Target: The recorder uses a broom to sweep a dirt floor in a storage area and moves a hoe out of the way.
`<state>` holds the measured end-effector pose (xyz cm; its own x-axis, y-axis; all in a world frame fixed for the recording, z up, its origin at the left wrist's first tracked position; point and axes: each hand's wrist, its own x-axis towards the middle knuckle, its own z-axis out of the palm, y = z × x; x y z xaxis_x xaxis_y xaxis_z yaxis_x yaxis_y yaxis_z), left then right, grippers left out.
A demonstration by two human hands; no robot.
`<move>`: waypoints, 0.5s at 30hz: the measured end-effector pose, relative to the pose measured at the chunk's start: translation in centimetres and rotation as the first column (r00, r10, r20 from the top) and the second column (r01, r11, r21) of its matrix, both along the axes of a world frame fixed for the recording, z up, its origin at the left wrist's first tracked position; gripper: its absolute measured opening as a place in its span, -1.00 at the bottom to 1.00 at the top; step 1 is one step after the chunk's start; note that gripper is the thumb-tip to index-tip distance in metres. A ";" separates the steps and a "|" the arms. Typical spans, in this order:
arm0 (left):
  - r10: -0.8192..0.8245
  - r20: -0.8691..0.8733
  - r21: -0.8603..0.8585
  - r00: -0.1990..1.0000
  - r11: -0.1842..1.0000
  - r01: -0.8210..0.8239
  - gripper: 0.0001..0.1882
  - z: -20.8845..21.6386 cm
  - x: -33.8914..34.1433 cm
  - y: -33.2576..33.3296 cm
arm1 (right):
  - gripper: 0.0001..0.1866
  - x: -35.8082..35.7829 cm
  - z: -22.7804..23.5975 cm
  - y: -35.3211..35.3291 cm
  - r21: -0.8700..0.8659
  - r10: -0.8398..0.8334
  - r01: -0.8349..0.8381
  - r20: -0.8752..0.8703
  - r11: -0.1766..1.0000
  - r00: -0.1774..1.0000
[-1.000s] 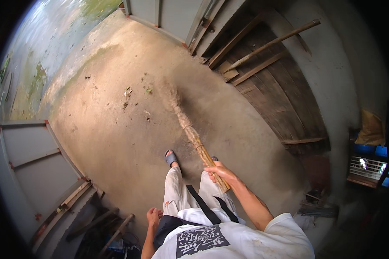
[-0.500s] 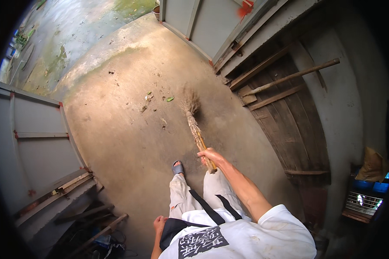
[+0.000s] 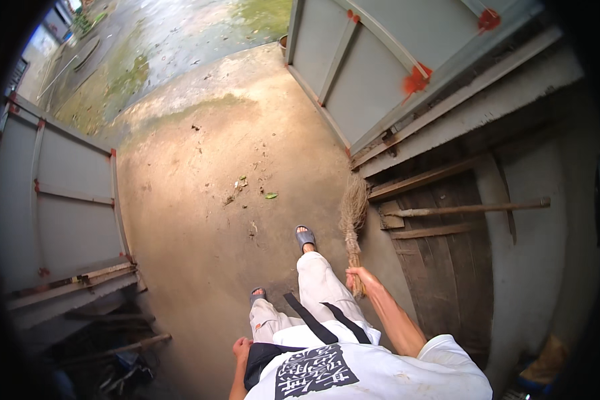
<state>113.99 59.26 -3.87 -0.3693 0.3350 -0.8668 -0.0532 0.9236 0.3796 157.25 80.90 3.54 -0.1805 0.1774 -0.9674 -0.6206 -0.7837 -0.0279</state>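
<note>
My right hand point(image 3: 363, 278) is closed around the short handle of a straw broom point(image 3: 353, 220) and holds it out in front of my right side. The broom's bushy bristle end points away from me, close to the wooden boards on the right. At my left hip, my left hand point(image 3: 242, 347) hangs with its fingers curled in and nothing visible in them. A green leaf point(image 3: 271, 196) lies on the concrete floor point(image 3: 187, 260) ahead of my feet, with scattered dry scraps point(image 3: 231, 199) beside it.
Grey metal door leaves stand open at the left point(image 3: 73, 200) and the right point(image 3: 360, 73). Wooden boards point(image 3: 440, 267) and a wooden pole point(image 3: 473, 209) line the right wall. Dark clutter with a pole point(image 3: 147, 343) sits low at the left. Wet, mossy ground point(image 3: 180, 40) lies beyond the doorway.
The broom and my right hand have swung to the right, away from the scraps. My right foot has stepped forward, and the view has shifted.
</note>
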 end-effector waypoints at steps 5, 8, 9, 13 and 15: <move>-0.109 -0.187 0.005 0.976 0.994 0.112 -0.71 -1.4 9.6 -1.9 | -0.86 -3.2 1.7 9.9 0.129 0.162 -0.158 -0.019 0.979 0.987; 0.058 -0.096 -0.053 0.994 0.997 -0.063 -0.71 -2.0 13.9 -1.8 | -0.85 0.1 4.1 13.6 0.196 0.339 -0.332 -0.002 0.923 0.941; 0.103 -0.090 -0.011 0.991 0.994 -0.104 -0.72 -4.2 14.4 -4.2 | -0.85 1.5 4.6 14.0 0.237 0.406 -0.397 0.009 0.887 0.914; 0.313 0.081 0.035 0.946 0.948 -0.316 -0.72 -3.5 22.0 -1.7 | -0.86 5.5 6.9 16.0 0.240 0.574 -0.627 0.258 0.741 0.777; 0.549 0.130 0.010 0.826 0.832 -0.555 -0.71 -1.3 25.6 -1.8 | -0.84 5.5 3.5 16.9 0.248 0.631 -0.694 0.291 0.676 0.719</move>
<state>139.60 57.49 -5.19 -0.4017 0.1454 -0.9041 -0.5952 0.7089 0.3785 162.72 97.76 7.02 -0.2137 0.3737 -0.9026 0.0990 -0.9109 -0.4006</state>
